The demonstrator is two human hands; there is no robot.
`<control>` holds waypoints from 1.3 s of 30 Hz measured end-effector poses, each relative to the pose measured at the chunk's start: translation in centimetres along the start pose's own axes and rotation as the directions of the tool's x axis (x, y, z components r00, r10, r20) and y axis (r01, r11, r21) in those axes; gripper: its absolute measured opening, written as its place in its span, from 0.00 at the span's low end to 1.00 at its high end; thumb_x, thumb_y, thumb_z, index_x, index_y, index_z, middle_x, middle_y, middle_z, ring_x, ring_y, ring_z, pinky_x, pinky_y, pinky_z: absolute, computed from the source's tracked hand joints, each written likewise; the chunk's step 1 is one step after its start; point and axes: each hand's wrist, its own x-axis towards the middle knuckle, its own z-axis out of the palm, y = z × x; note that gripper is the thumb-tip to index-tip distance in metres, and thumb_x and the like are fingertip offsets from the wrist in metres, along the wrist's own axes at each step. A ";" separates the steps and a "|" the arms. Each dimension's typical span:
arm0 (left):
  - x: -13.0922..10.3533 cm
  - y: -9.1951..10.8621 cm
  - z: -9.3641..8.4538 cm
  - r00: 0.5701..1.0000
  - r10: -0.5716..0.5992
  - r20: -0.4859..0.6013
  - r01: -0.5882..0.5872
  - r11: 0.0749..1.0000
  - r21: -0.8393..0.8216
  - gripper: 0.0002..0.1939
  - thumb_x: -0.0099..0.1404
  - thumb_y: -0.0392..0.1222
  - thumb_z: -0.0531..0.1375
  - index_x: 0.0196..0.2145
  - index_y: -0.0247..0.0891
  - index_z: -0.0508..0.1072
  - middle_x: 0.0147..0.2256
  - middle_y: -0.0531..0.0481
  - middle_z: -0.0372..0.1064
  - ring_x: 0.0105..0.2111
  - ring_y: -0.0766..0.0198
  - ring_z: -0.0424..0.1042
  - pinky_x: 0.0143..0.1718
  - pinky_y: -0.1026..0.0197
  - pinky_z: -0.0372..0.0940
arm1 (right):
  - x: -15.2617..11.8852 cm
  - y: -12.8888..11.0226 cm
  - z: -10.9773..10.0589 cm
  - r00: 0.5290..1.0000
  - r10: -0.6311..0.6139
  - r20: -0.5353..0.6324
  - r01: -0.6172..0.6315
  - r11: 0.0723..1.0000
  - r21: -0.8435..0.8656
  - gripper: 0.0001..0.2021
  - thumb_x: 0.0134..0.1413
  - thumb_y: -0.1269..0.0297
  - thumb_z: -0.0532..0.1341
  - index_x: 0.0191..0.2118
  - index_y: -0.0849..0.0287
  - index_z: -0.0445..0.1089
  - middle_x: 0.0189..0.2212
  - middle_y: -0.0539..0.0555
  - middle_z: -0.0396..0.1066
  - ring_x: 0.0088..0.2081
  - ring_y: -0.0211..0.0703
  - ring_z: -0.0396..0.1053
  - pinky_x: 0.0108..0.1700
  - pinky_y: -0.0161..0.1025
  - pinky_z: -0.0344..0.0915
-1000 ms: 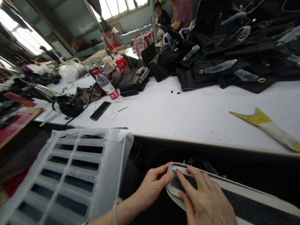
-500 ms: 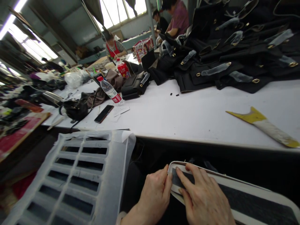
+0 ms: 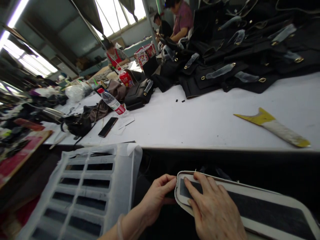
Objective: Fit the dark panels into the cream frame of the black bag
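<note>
A long pale panel with rounded ends, a raised rim and a dark grey strip down its middle slants across the lower right. At its left end, my left hand pinches the rim between thumb and fingers. My right hand grips the panel from above, near that same end. Its index finger presses on the dark strip, the thumb sits by the near edge and the other fingers reach toward the far rim. Short loose threads stick up from the far rim. The panel's underside is hidden.
A white-covered slatted crate stands at lower left. On the white table are a yellow-ended tool, phone, water bottle and piled black bags. Several people work beyond.
My left hand has drawn back slightly left and now pinches the very end of the rim. My right hand keeps its place on the panel. The view has shifted a little.
</note>
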 end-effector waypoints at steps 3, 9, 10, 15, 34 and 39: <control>0.0 0.6 -0.1 0.999 -0.030 0.041 0.029 0.999 0.024 0.14 0.60 0.48 0.67 0.37 0.35 0.72 0.36 0.49 0.67 0.35 0.64 0.68 0.37 0.57 0.71 | 0.0 0.1 0.0 1.000 0.009 0.017 -0.009 1.000 0.015 0.20 0.50 0.69 0.61 0.51 0.51 0.73 0.51 0.53 0.70 0.50 0.48 0.66 0.47 0.45 0.59; -0.4 1.2 0.0 0.997 -0.065 0.051 0.060 0.994 0.094 0.15 0.62 0.47 0.66 0.40 0.35 0.69 0.38 0.48 0.69 0.36 0.63 0.69 0.37 0.56 0.72 | -0.1 0.2 0.0 0.999 0.011 0.040 -0.012 1.000 0.024 0.21 0.50 0.68 0.63 0.52 0.49 0.71 0.52 0.51 0.70 0.49 0.48 0.66 0.45 0.44 0.58; -0.5 1.2 0.1 0.996 -0.069 0.058 0.063 0.993 0.101 0.16 0.62 0.47 0.65 0.41 0.35 0.69 0.39 0.48 0.69 0.37 0.63 0.70 0.38 0.55 0.72 | -0.1 0.2 0.1 0.999 0.005 0.039 -0.007 1.000 0.026 0.21 0.49 0.68 0.63 0.52 0.49 0.71 0.51 0.51 0.70 0.49 0.48 0.66 0.45 0.44 0.58; -0.7 1.4 0.5 0.995 -0.070 0.067 0.060 0.988 0.141 0.17 0.62 0.47 0.65 0.42 0.35 0.66 0.39 0.49 0.69 0.37 0.63 0.71 0.36 0.57 0.72 | -0.3 0.7 0.7 0.999 -0.028 0.016 0.028 0.999 0.022 0.21 0.47 0.68 0.62 0.51 0.53 0.73 0.51 0.54 0.71 0.47 0.48 0.67 0.43 0.45 0.58; 1.5 0.6 -0.3 0.969 0.191 0.156 -0.242 0.848 0.471 0.26 0.66 0.53 0.59 0.58 0.43 0.59 0.55 0.43 0.65 0.54 0.55 0.67 0.55 0.51 0.64 | -0.2 -1.4 -1.1 0.920 0.383 -0.084 -0.281 0.793 0.541 0.19 0.55 0.75 0.51 0.50 0.53 0.66 0.44 0.51 0.72 0.46 0.45 0.68 0.49 0.43 0.61; 1.3 2.1 0.5 0.814 0.482 0.324 -0.547 0.446 0.709 0.26 0.69 0.43 0.56 0.63 0.51 0.57 0.68 0.47 0.45 0.68 0.49 0.46 0.67 0.39 0.44 | -4.2 3.0 -6.1 0.629 0.668 -0.397 -0.415 0.721 0.555 0.09 0.62 0.61 0.58 0.46 0.52 0.71 0.45 0.51 0.73 0.46 0.42 0.70 0.51 0.36 0.63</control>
